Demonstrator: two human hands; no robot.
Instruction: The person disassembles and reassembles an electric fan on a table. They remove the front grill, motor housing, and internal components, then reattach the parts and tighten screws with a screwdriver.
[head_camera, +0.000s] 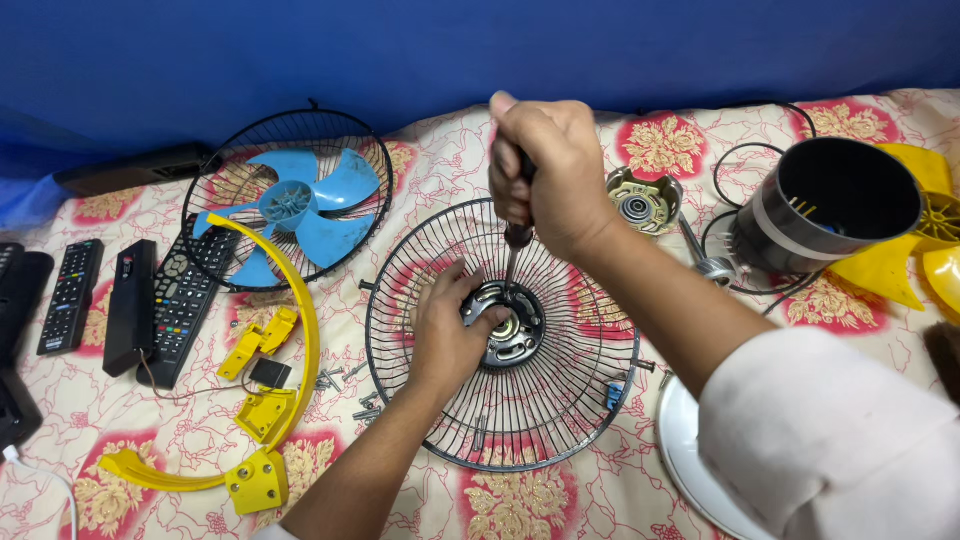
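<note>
Right hand (548, 175): fist around upright screwdriver (517, 240) (tip on hub (510, 325)). Left hand (445, 330): fingers pressed on hub, centre of grille (560, 400).

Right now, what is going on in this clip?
A person is working on a taken-apart fan laid out on a floral cloth. The right hand grips a screwdriver held upright, its tip down at the metal hub in the middle of a black wire fan guard. The left hand rests on the guard and steadies the hub. A blue fan blade lies in a second guard to the left, by a yellow curved bracket and loose screws.
</note>
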